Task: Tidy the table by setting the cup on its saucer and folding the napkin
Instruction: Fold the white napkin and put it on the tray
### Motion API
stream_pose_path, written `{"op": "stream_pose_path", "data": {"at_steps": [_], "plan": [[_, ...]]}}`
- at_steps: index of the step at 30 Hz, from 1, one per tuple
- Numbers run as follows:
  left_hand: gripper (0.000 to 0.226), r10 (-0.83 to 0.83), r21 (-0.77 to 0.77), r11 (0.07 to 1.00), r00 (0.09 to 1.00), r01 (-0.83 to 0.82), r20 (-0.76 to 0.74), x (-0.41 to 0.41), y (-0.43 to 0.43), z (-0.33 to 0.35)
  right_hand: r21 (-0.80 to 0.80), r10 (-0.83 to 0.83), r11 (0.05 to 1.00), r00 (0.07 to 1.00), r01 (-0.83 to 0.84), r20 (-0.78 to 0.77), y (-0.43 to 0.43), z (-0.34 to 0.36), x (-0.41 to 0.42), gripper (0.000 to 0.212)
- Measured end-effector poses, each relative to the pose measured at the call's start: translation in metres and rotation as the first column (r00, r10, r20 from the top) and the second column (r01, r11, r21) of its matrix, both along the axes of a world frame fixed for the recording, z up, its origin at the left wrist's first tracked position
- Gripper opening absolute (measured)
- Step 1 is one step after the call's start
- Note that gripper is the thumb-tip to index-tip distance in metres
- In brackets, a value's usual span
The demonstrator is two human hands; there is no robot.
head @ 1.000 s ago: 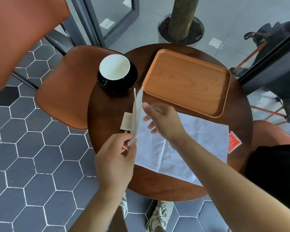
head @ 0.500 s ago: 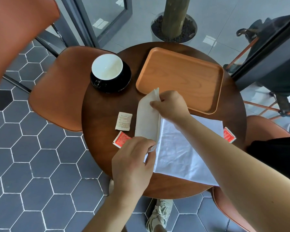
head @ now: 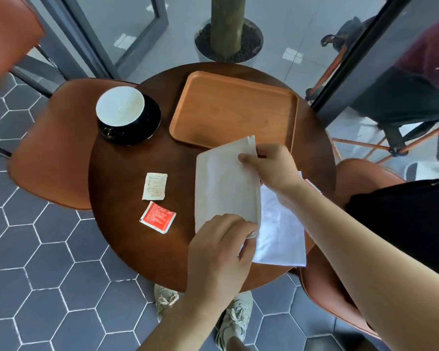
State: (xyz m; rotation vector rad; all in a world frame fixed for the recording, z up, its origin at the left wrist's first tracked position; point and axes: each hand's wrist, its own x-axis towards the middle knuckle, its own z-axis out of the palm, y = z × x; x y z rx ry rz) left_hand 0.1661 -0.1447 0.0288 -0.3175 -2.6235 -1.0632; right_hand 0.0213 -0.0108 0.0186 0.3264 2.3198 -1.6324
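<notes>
A white napkin (head: 226, 183) lies partly folded on the round dark wooden table (head: 127, 198), its left flap turned over to the right. My left hand (head: 221, 252) pinches the flap's near corner. My right hand (head: 269, 165) pinches its far corner close to the tray. The unfolded lower layer shows to the right of the flap. A cup with a white inside (head: 121, 107) stands on its black saucer (head: 151, 122) at the table's far left.
A wooden tray (head: 233, 110) sits at the back of the table. A white sachet (head: 155, 186) and a red sachet (head: 158, 217) lie left of the napkin. Orange chairs (head: 53, 148) stand left and right. A tree pot (head: 227, 39) stands beyond.
Both hands have carried the napkin's left edge up and over to the right, so the flap now lies flatter over the rest. The two sachets that it hid are uncovered.
</notes>
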Motion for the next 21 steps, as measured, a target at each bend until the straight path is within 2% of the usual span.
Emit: {"op": "stream_pose_path", "data": {"at_steps": [2, 6, 11, 17, 21], "plan": [[0.014, -0.022, -0.001, 1.000, 1.000, 0.022, -0.002, 0.002, 0.010, -0.001, 0.017, -0.015, 1.000, 1.000, 0.016, -0.009, 0.011, 0.001, 0.003, 0.026], [0.016, -0.051, 0.005, 0.999, 0.999, 0.051, -0.006, 0.004, 0.028, -0.006, 0.063, -0.030, 0.997, 0.999, 0.032, -0.042, 0.032, 0.002, 0.008, 0.016], [0.013, -0.092, 0.020, 0.996, 0.996, 0.091, 0.021, 0.006, 0.049, -0.014, 0.042, -0.065, 0.997, 0.997, 0.066, -0.036, 0.058, -0.004, 0.017, 0.011], [0.012, -0.125, 0.027, 0.992, 0.992, 0.124, 0.018, 0.011, 0.075, -0.026, 0.071, -0.099, 0.992, 0.995, 0.101, -0.033, 0.082, -0.013, 0.026, 0.012], [0.015, -0.133, 0.022, 0.991, 0.991, 0.133, 0.004, 0.013, 0.086, -0.034, 0.093, -0.090, 0.991, 0.996, 0.092, -0.028, 0.090, -0.017, 0.031, 0.020]]}}
